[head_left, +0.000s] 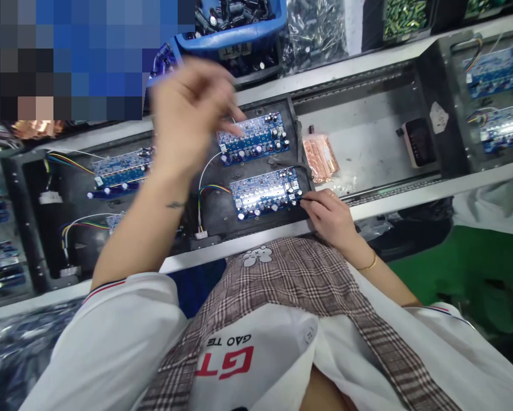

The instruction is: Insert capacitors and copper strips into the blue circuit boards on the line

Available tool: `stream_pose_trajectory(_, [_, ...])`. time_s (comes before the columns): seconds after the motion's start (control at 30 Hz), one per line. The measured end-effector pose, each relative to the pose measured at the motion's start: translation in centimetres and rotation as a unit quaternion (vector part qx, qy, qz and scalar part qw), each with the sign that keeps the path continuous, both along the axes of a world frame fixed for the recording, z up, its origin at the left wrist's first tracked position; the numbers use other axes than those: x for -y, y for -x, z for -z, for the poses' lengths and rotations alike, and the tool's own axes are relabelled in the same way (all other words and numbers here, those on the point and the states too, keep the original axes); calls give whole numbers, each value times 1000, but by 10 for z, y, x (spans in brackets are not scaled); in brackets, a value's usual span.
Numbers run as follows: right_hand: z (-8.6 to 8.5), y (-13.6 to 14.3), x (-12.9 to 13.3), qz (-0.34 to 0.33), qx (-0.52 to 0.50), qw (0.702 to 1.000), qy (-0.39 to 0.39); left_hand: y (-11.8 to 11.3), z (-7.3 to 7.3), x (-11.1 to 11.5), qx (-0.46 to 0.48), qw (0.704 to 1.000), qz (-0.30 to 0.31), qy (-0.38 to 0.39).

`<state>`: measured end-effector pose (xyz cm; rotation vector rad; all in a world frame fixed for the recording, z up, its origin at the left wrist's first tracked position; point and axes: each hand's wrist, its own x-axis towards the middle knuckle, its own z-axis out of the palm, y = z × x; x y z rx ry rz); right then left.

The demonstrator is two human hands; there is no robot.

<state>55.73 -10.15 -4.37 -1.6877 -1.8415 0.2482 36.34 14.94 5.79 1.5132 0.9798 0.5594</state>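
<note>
My left hand (194,105), smeared by motion, is raised over the left end of the upper blue circuit board (256,140); whether it holds anything is not visible. My right hand (327,214) is at the lower right corner of the black tray (213,220), its fingers pinched together beside the lower blue circuit board (263,194). What those fingers hold, if anything, is too small to make out. Both boards lie side by side in the tray, and coloured wires run from them to a white connector (201,234).
Further left, another tray holds more boards (121,165) with wires. To the right, a metal channel (368,120) holds copper-coloured parts (320,157) and a small dark device (418,142). A blue bin (239,34) of black components stands behind, near a person in blue.
</note>
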Motion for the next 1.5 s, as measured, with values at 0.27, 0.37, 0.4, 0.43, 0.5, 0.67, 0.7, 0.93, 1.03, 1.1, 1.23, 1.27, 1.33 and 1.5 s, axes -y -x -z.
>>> stream_pose_trajectory(0.27, [-32, 6, -15, 63, -68, 996, 5, -34, 47, 66, 43, 957, 168, 234])
stream_pose_trajectory(0.37, [-49, 5, -34, 84, -130, 988, -7, -32, 50, 64, 38, 942, 181, 278])
stream_pose_trajectory(0.4, [-52, 5, -40, 82, -143, 986, -13, -32, 50, 64, 39, 939, 186, 287])
stream_pose_trajectory(0.43, [-53, 5, -46, 74, -151, 986, -19, -32, 50, 65, 40, 937, 189, 291])
stream_pose_trajectory(0.5, [-51, 3, -54, 54, -154, 986, -18, -33, 52, 67, 40, 939, 189, 283])
stream_pose_trajectory(0.67, [-45, -5, -60, 46, -151, 987, 27, -32, 59, 66, 28, 954, 176, 242])
stream_pose_trajectory(0.7, [-44, -6, -60, 47, -158, 986, 29, -31, 60, 66, 30, 950, 185, 249])
stream_pose_trajectory(0.93, [-46, -4, -60, 38, -199, 979, 20, -34, 59, 71, 60, 945, 173, 270])
stream_pose_trajectory(1.03, [-45, -4, -61, 48, -178, 983, 19, -35, 58, 71, 34, 956, 165, 239])
stream_pose_trajectory(1.1, [-41, -7, -62, 41, -126, 991, 27, -33, 59, 68, -3, 975, 154, 159])
stream_pose_trajectory(1.23, [-27, -17, -64, 5, -2, 999, 32, -28, 63, 60, -52, 993, 100, 15])
stream_pose_trajectory(1.27, [-24, -20, -64, 4, 15, 999, 28, -27, 64, 59, -53, 994, 93, 9])
stream_pose_trajectory(1.33, [-19, -24, -66, 12, 32, 999, 20, -26, 65, 57, -48, 994, 93, 11])
stream_pose_trajectory(1.5, [-15, -29, -74, 0, 14, 1000, 25, -27, 65, 53, -35, 992, 113, 39])
